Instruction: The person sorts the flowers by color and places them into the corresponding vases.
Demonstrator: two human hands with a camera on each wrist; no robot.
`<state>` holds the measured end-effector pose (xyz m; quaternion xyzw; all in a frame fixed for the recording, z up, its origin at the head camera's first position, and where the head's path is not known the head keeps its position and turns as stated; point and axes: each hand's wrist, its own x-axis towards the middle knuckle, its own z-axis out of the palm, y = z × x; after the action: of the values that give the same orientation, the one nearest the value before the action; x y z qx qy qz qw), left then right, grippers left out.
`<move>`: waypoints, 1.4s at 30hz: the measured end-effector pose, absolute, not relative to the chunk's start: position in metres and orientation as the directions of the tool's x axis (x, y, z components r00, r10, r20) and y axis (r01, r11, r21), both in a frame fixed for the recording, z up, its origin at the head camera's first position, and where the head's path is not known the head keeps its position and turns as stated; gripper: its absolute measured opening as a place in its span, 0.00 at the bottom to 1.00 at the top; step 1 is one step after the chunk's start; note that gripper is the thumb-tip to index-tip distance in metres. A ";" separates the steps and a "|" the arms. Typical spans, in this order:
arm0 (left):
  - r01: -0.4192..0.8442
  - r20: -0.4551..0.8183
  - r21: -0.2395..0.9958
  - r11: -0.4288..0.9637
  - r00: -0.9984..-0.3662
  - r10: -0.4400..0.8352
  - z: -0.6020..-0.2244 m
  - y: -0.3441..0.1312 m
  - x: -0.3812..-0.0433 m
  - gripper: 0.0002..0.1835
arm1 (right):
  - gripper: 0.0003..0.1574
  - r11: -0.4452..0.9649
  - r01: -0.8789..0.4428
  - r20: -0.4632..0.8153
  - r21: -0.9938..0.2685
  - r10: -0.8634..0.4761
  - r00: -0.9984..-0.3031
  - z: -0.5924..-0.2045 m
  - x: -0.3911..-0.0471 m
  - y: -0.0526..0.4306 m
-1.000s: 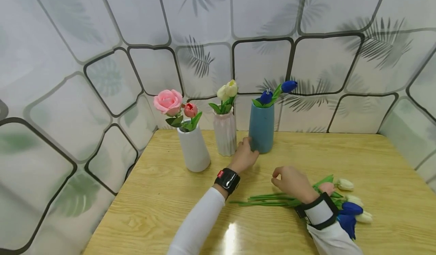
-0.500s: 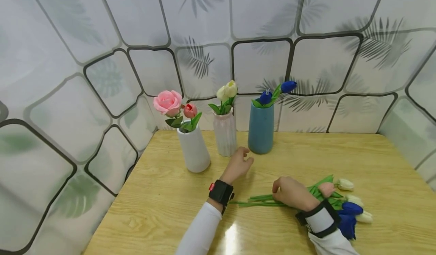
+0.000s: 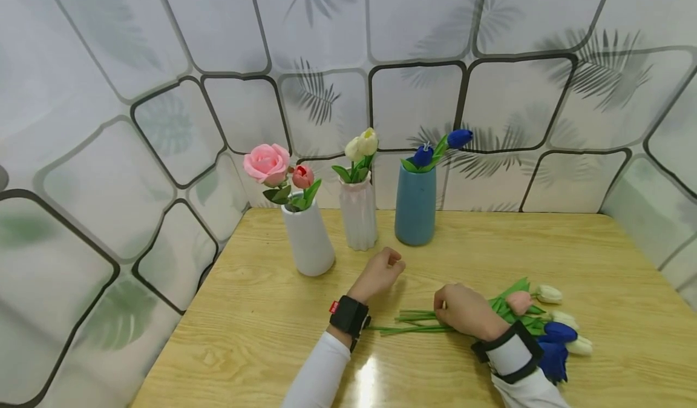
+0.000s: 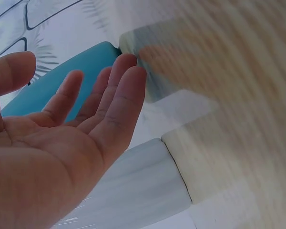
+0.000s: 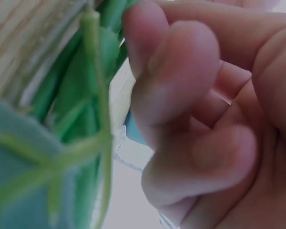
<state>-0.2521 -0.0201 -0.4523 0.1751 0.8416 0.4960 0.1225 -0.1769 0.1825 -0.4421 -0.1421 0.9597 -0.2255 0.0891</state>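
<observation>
My left hand (image 3: 379, 273) hovers over the table, apart from the vases, its fingers loosely bent and nothing in them. Beyond it stands the blue vase (image 3: 415, 208) with two blue tulips (image 3: 460, 138); the left wrist view also shows this vase (image 4: 52, 86) behind the fingers. My right hand (image 3: 468, 311) is down at the green stems (image 3: 416, 330) of a loose bunch. Its fingers are curled beside the stems (image 5: 81, 95) in the right wrist view; whether they pinch one is hidden. The bunch has a pink tulip (image 3: 519, 302), white tulips (image 3: 549, 294) and blue flowers (image 3: 559, 332).
A ribbed white vase (image 3: 359, 220) holds white tulips (image 3: 368, 141). To its left, a smooth white vase (image 3: 310, 241) holds a pink rose (image 3: 267, 164) and a red tulip (image 3: 302, 177). A patterned curtain (image 3: 419, 105) hangs behind the wooden table (image 3: 245, 335).
My left hand has let go of the blue vase and drawn back toward me. The right hand has lowered onto the stems, whose ends now lie slightly more spread.
</observation>
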 end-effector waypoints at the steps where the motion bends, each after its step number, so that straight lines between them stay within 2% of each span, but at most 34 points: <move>1: 0.175 -0.035 0.877 0.447 -0.906 0.423 -0.452 -0.021 -0.252 0.20 | 0.09 0.856 -0.228 -0.106 -0.464 -0.309 -0.945 -0.442 -0.177 0.183; 8: 0.196 -0.036 0.863 0.465 -0.895 0.445 -0.452 -0.024 -0.251 0.20 | 0.05 0.793 -0.088 -0.141 -0.603 -0.214 -0.967 -0.442 -0.175 0.185; 17: 0.198 -0.035 0.866 0.459 -0.892 0.450 -0.449 -0.026 -0.249 0.19 | 0.17 0.538 0.064 -0.128 -0.841 -0.083 -0.988 -0.445 -0.169 0.193; 19: 0.199 -0.032 0.868 0.456 -0.892 0.450 -0.449 -0.027 -0.249 0.19 | 0.23 0.419 0.118 -0.162 -0.900 -0.072 -0.984 -0.447 -0.167 0.195; 22: 0.194 -0.034 0.869 0.454 -0.894 0.447 -0.449 -0.028 -0.250 0.19 | 0.33 0.155 0.226 -0.242 -0.962 -0.096 -0.966 -0.448 -0.163 0.197; 24: 0.191 -0.037 0.869 0.456 -0.895 0.445 -0.450 -0.029 -0.251 0.19 | 0.38 -0.058 0.291 -0.283 -0.955 -0.120 -0.952 -0.448 -0.159 0.198; 27: 0.188 -0.041 0.867 0.462 -0.896 0.442 -0.451 -0.031 -0.252 0.19 | 0.40 -0.333 0.342 -0.325 -0.879 -0.106 -0.940 -0.447 -0.152 0.193; 30: 0.185 -0.042 0.867 0.463 -0.899 0.436 -0.451 -0.032 -0.252 0.19 | 0.41 -0.494 0.312 -0.359 -0.812 -0.001 -0.933 -0.445 -0.146 0.181; 33: 0.174 -0.047 0.868 0.465 -0.903 0.427 -0.450 -0.032 -0.252 0.19 | 0.39 -0.545 0.243 -0.371 -0.803 0.139 -0.918 -0.442 -0.143 0.170; 39: 0.170 -0.047 0.870 0.463 -0.906 0.421 -0.450 -0.031 -0.252 0.19 | 0.17 -0.597 0.069 -0.350 -0.799 0.369 -0.861 -0.442 -0.146 0.154; 42: 0.170 -0.045 0.873 0.457 -0.905 0.424 -0.451 -0.031 -0.252 0.19 | 0.12 -0.587 0.027 -0.335 -0.809 0.424 -0.841 -0.445 -0.147 0.150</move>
<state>-0.2519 -0.0315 -0.4508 0.1760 0.8438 0.4903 0.1292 -0.1466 0.1501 -0.4445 0.2564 0.4390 -0.8532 -0.1164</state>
